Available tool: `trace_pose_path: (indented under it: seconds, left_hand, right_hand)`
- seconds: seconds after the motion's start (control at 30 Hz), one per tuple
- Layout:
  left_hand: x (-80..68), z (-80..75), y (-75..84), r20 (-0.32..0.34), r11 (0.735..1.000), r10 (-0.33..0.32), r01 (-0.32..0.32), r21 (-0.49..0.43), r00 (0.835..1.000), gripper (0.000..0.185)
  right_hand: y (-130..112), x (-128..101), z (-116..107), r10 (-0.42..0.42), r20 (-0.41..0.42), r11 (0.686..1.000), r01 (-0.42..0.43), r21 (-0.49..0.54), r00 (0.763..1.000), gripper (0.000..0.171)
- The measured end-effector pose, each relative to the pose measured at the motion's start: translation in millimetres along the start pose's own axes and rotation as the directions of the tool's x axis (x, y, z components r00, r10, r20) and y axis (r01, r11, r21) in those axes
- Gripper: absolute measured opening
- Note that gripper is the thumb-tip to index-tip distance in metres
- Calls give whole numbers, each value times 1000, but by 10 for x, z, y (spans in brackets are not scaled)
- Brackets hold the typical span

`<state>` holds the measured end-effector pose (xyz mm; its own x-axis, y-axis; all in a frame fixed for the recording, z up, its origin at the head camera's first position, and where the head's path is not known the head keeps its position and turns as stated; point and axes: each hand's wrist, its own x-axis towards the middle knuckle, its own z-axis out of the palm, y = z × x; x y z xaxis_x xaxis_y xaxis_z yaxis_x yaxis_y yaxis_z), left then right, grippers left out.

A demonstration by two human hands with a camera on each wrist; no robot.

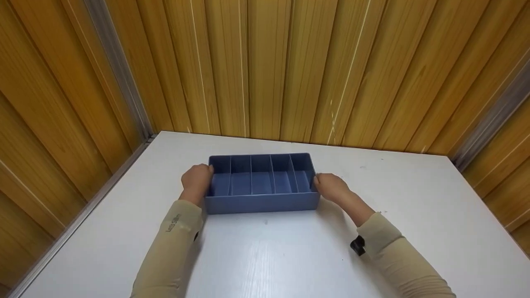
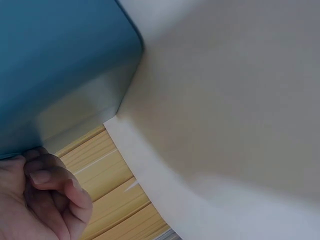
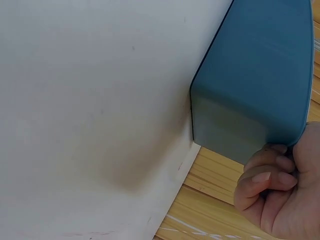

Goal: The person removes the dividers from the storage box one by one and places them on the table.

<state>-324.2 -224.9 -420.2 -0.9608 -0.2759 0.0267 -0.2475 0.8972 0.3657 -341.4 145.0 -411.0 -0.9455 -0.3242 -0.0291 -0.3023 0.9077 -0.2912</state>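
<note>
A blue box [image 1: 262, 203] with thin dividers forming several compartments is on the white table, its long side toward me. No items show in its compartments. My left hand [image 1: 197, 180] grips the rim of its left end, and my right hand [image 1: 331, 185] grips the rim at the right end. In the left wrist view, the curled fingers of the left hand [image 2: 50, 195] are at the top edge of the box's end wall [image 2: 75, 105]. The right wrist view has the right hand [image 3: 280, 185] pinching the opposite rim, its fingers bent against the box [image 3: 255, 65].
The white table [image 1: 265, 252] extends around the box on all sides. Wood-patterned panels [image 1: 265, 70] stand behind it and at both sides, with grey metal posts [image 1: 120, 66] in the corners. A small black piece [image 1: 357, 245] sits at the right sleeve's cuff.
</note>
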Motion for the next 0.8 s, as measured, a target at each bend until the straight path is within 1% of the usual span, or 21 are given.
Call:
trace_pose_path:
  seconds: [0.17,0.33,0.63,0.8]
  left_hand:
    - [11,22,24,1,1000,0,0,-3,1000,50]
    - [20,30,62,-17,1000,24,-24,-5,1000,49]
    - [6,44,140,-11,999,36,-36,-1,999,48]
    - [-8,74,191,-21,998,60,-59,19,998,49]
  right_hand:
    - [1,-39,-2,36,-7,999,-36,-26,999,41]
    - [23,-69,-12,73,-4,997,-73,-23,997,41]
    - [92,-129,-5,68,-28,998,-68,-15,997,40]
    - [127,-173,-11,75,-22,997,-75,-15,997,40]
